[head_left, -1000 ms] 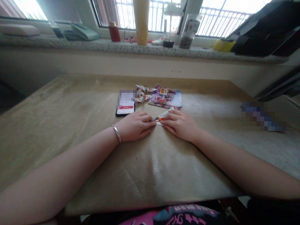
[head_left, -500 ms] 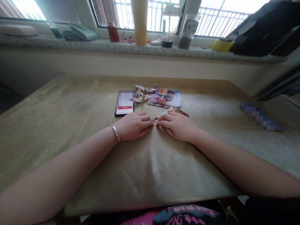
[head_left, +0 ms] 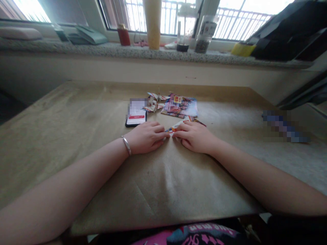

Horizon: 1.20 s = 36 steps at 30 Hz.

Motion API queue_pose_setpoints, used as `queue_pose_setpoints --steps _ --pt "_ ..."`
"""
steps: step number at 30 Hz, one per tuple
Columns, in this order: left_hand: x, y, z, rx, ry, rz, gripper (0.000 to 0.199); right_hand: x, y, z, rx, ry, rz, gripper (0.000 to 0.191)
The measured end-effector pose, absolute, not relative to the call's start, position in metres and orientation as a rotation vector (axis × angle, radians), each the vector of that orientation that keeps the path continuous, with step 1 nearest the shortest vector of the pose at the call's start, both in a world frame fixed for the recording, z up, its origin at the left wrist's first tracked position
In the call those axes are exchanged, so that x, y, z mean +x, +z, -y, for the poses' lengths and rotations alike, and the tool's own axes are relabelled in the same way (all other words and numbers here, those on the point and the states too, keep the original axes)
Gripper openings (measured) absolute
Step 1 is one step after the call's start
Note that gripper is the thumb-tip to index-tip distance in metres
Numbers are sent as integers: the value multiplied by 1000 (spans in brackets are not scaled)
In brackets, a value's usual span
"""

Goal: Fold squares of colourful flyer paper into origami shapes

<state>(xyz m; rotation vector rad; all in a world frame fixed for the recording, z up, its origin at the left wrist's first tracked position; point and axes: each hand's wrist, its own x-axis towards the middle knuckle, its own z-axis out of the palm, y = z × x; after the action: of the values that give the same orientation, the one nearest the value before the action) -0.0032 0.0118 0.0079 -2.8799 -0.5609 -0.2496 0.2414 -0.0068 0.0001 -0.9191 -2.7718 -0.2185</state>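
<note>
A folded piece of printed paper (head_left: 181, 124) lies on the table between my hands, partly hidden by my fingers. My left hand (head_left: 149, 137), with a silver bangle on the wrist, has its fingers closed at the paper's near left corner. From the other side my right hand (head_left: 195, 137) presses the near edge, its fingers bent together over the sheet. The fingertips of both hands almost meet there. Just beyond them lie folded paper cranes (head_left: 154, 103) and a stack of colourful printed sheets (head_left: 180, 105). Beside my left hand is a phone (head_left: 136, 119) with a lit screen.
The table (head_left: 84, 126) has a tan cover. A blurred bluish object (head_left: 284, 127) lies at the far right. Along the stone windowsill (head_left: 102, 49) stand a red container (head_left: 123, 35), a tall yellow cylinder (head_left: 153, 25), clear containers and a dark bag (head_left: 281, 34).
My left fingertips have slid slightly right along the paper's near edge, and my right fingertips have shifted a little right too. The cranes, sheets and phone stay put.
</note>
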Motion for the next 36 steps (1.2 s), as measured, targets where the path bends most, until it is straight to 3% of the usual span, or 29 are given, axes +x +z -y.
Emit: queue_pose_setpoints --steps 36 --pt "-8 19 -17 -2969 -212 583 29 271 6 8 -866 -272 2772 24"
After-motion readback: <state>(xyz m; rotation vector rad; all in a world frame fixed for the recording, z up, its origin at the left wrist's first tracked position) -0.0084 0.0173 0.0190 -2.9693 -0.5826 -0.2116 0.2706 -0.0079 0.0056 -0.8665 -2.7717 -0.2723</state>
